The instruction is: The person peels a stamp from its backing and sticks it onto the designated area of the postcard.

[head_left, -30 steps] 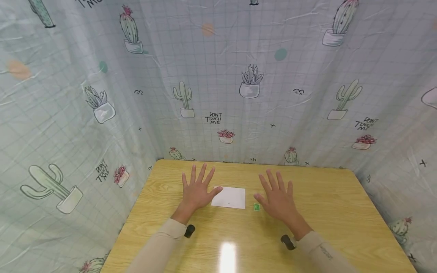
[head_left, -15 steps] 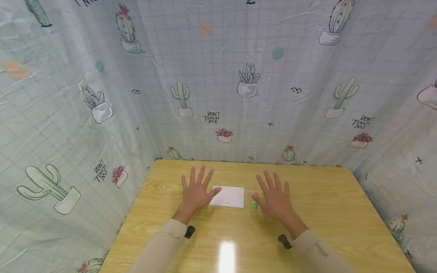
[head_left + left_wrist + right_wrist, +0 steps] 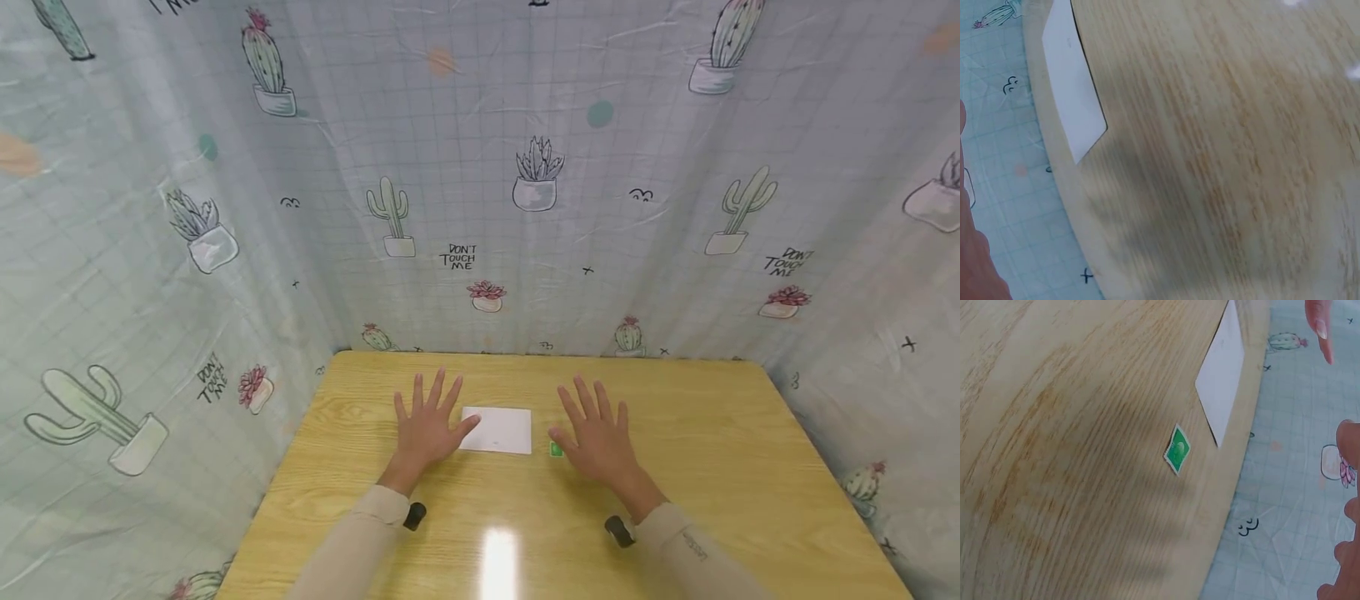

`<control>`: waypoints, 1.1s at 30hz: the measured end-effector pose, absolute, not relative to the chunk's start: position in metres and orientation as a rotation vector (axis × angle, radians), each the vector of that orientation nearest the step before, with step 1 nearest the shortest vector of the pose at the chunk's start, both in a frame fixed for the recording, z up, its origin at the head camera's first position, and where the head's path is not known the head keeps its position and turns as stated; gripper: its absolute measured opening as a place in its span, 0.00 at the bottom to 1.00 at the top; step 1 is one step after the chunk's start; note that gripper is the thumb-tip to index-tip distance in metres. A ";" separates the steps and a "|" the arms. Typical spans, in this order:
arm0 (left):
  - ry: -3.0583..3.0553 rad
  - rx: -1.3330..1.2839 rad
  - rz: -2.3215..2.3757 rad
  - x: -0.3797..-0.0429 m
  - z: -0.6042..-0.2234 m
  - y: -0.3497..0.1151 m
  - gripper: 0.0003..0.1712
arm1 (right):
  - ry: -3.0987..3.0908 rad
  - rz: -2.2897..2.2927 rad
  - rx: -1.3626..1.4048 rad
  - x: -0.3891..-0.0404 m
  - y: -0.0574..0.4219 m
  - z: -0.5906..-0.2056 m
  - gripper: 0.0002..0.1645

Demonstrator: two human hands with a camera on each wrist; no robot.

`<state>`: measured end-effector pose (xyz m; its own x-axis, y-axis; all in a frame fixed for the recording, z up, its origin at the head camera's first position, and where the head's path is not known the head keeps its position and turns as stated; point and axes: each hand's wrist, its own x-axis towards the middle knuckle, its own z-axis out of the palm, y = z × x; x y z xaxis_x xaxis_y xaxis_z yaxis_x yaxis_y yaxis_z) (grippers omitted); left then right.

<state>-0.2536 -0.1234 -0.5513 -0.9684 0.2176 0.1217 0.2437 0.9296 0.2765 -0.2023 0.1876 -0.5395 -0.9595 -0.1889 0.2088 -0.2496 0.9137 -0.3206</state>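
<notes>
My left hand (image 3: 426,433) hovers over the table with its fingers spread, holding nothing. Its thumb overlaps the left edge of a flat white paper rectangle (image 3: 504,430) in the head view. A tiny faint mark shows near the paper's front edge. To the right of the paper lies a small green postage stamp (image 3: 1177,451) with a white perforated border. My right hand (image 3: 600,442), fingers also spread and holding nothing, is held above the table just right of the stamp. From the head, its thumb covers part of the stamp's right side.
The wooden table (image 3: 720,467) has a bright light reflection near its front. Behind it and along both sides hangs a pale curtain (image 3: 480,150) printed with cacti. Each wrist carries a small black device below the hand.
The head view has shifted slightly to the right, so everything sits a little further left in it. Both hands stay spread, and the paper and stamp lie where they were.
</notes>
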 end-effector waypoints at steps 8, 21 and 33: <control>-3.023 -0.322 -0.480 -0.254 -0.563 -0.129 0.47 | -2.932 0.496 0.331 -0.206 0.186 -0.545 0.47; -3.024 -0.357 -0.423 -0.265 -0.591 -0.136 0.46 | -2.934 0.509 0.295 -0.206 0.193 -0.560 0.46; -3.088 -0.404 -0.317 -0.264 -0.591 -0.134 0.47 | -2.932 0.513 0.359 -0.211 0.192 -0.569 0.45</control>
